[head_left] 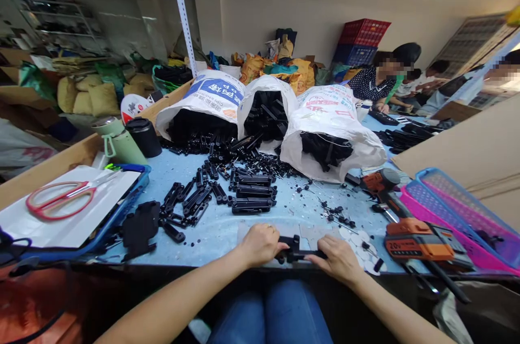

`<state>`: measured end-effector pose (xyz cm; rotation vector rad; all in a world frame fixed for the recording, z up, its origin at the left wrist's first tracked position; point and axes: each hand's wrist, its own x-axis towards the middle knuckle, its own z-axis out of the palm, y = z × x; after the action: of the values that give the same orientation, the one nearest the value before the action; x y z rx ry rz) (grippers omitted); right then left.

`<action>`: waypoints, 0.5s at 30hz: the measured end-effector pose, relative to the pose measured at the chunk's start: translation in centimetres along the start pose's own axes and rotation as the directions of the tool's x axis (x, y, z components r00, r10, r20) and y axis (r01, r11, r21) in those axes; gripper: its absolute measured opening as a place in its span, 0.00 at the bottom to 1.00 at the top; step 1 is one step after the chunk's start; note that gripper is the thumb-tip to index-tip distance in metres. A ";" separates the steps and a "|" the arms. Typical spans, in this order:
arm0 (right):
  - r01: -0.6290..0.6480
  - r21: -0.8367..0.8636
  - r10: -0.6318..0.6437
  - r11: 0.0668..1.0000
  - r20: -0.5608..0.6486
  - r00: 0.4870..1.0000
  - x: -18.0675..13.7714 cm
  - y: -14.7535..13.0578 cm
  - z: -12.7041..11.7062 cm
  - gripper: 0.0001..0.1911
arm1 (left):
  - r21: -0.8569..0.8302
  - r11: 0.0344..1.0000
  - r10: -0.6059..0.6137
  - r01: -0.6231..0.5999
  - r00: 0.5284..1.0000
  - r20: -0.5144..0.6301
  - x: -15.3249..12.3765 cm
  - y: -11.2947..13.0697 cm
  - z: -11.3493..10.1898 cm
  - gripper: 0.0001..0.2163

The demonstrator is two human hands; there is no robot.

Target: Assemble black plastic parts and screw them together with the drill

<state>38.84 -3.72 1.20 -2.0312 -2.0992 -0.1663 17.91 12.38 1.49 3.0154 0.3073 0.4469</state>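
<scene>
At the near edge of the blue table, my left hand and my right hand grip a black plastic part from its two sides. Both hands are closed, thumbs pressed against it. The fingers partly hide its ends, so its full shape cannot be made out. Just beyond it lie several long black plastic pieces, stacked in rows. To their left is a loose heap of smaller black links. White round discs and small black-headed pins are scattered near my right hand.
Three white sacks of black parts lie open at the back. An orange cordless drill rests at right beside pink and blue baskets. Red scissors lie on paper at left, near a black cup. Co-workers sit beyond.
</scene>
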 end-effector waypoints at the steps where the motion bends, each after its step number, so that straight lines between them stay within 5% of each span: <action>1: 0.053 0.069 -0.054 0.996 0.005 0.999 0.5 -0.4 -1.2 0.25 | -0.037 0.999 -0.021 0.019 0.999 -0.042 -0.2 0.4 -0.7 0.23; 4: 0.248 0.456 -0.261 0.855 -0.036 0.965 1.8 -3.0 -5.1 0.27 | -0.319 0.947 -0.052 -0.025 0.972 -0.230 -1.8 2.7 -3.8 0.26; 6: 0.323 0.731 -0.324 0.601 -0.147 0.935 2.5 -5.8 -6.3 0.28 | -0.565 0.818 -0.110 -0.107 0.935 -0.337 -2.6 5.0 -5.8 0.27; 8: 0.338 0.874 -0.189 0.350 -0.288 0.939 3.2 -9.1 -5.6 0.26 | -0.700 0.695 -0.240 -0.161 0.867 -0.438 -2.9 7.1 -6.8 0.27; 10: 0.350 0.913 0.119 0.212 -0.379 0.917 4.4 -11.9 -3.1 0.23 | -0.723 0.660 -0.357 -0.203 0.762 -0.540 -2.8 8.3 -6.8 0.27; 12: 0.327 0.922 0.407 0.210 -0.386 0.828 6.0 -13.3 0.0 0.18 | -0.640 0.737 -0.334 -0.217 0.707 -0.624 -2.7 8.1 -5.8 0.28; 13: 0.291 0.921 0.461 0.260 -0.383 0.800 7.0 -13.2 1.3 0.15 | -0.561 0.805 -0.280 -0.192 0.712 -0.644 -2.8 7.4 -5.1 0.29; 15: 0.154 0.858 0.405 0.490 -0.380 0.832 9.6 -11.2 3.1 0.11 | -0.343 0.936 -0.157 -0.084 0.772 -0.616 -3.1 5.2 -3.7 0.32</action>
<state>27.21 5.88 1.23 -1.2535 -1.2049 0.2858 14.86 6.80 4.67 2.4041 0.2799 1.3649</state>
